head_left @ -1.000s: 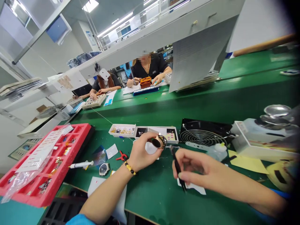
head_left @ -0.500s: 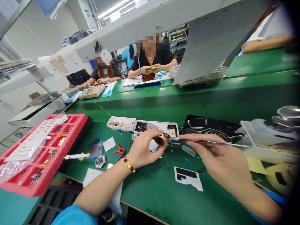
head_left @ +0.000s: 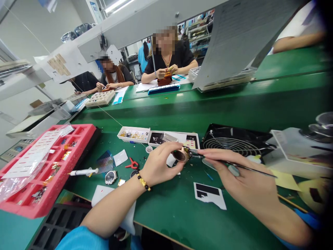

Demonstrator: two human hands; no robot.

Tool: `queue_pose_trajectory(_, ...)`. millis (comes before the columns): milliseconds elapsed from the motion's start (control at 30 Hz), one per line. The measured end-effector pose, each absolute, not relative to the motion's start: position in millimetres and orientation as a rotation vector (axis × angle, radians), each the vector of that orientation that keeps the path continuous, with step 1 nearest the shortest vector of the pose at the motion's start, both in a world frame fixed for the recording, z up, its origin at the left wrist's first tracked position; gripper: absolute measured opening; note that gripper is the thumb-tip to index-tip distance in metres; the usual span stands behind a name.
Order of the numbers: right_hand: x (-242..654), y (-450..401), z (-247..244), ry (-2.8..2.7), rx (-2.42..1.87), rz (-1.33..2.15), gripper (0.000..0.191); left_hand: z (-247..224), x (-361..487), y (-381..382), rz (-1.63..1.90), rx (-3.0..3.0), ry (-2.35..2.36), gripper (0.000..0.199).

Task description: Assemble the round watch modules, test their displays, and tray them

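Between thumb and fingers, my left hand (head_left: pixel 158 165) grips a round copper-coloured watch case (head_left: pixel 180 155) above the green bench. A thin metal tool (head_left: pixel 249 168) lies in the pinch of my right hand (head_left: pixel 247 184), with its tip touching the right side of the case, where small inner parts show. The exact contact point is too small to tell. Beneath and between the hands is a white card with black shapes (head_left: pixel 210 195). Another watch case (head_left: pixel 110 177) rests on the bench left of my left hand, near a red clamp (head_left: pixel 132 163).
At the left stands a red compartment tray (head_left: pixel 85 130) of small parts, beside a syringe (head_left: pixel 83 172). Behind my hands are white part boxes (head_left: pixel 134 134) and a black fan (head_left: pixel 234 140). A clear container (head_left: pixel 299 146) stands at the right. People sit across the bench.
The tool in my right hand has tilted, its rear end now lower. My left hand stays around the watch case. The camera view has shifted slightly.
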State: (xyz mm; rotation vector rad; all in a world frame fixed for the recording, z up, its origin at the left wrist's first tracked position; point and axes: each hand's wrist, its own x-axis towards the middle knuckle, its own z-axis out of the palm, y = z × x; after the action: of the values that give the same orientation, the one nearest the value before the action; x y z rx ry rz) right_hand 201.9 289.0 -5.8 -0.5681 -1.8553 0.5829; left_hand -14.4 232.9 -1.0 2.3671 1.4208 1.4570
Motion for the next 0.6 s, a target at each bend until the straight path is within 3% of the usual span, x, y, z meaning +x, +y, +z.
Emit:
queue_pose_trajectory(300,202.2,288.5,-7.5,-1.875,-0.515,0.625,0.024,-2.5,-14.8,233.9,1.462,2.398,1.423,0.039)
queue_pose_trajectory(600,198.4,285.7,-1.6,-1.806,-0.737,0.572,0.012,0.3,-12.0,232.4,1.501,2.309,1.436,0.040)
